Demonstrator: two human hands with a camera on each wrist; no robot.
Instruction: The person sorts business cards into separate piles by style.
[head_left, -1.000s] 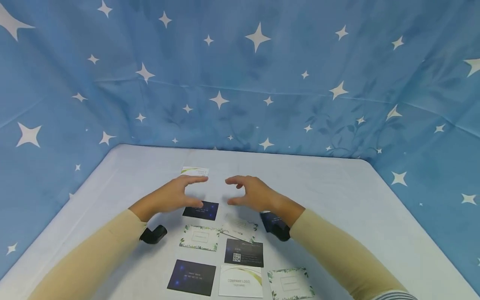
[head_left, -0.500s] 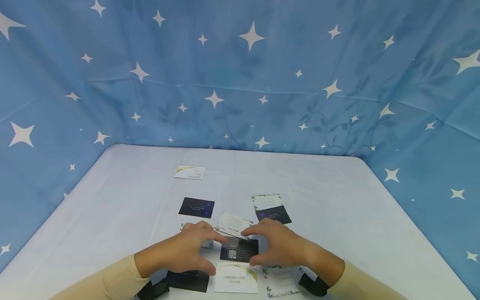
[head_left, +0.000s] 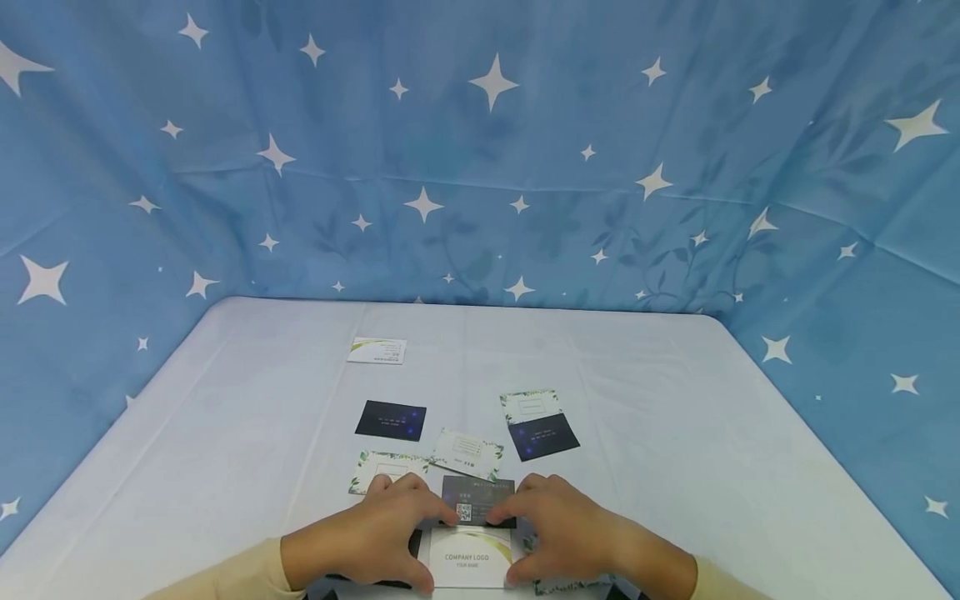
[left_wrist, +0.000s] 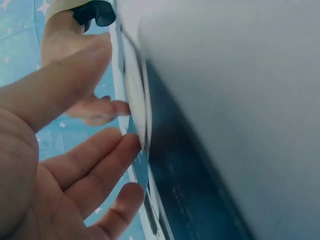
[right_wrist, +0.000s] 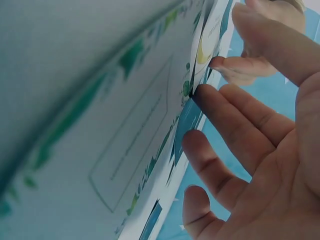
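Note:
A white business card [head_left: 470, 557] printed COMPANY LOGO lies flat near the table's front, between my two hands. My left hand [head_left: 386, 533] is at its left edge, thumb and index finger spread apart. Mirroring it, my right hand [head_left: 573, 537] is at the right edge, its index fingertip over the black card with a QR code [head_left: 478, 493] just behind. Whether the fingertips touch the white card I cannot tell. Below my left hand a dark blue card [left_wrist: 175, 165] is mostly covered in the head view. A leaf-bordered card [right_wrist: 132, 125] lies partly under my right hand.
Behind, a leaf-bordered card [head_left: 467, 452] overlaps the black one's top edge, with another leaf-bordered card [head_left: 386, 468] to its left. Farther back are a dark blue card [head_left: 390, 420], a dark card [head_left: 543, 437] overlapping a leaf card [head_left: 531, 406], and a white card [head_left: 377, 351].
Both hands have come back from the middle of the table to its front, down to either side of the COMPANY LOGO card. The cards look unmoved.

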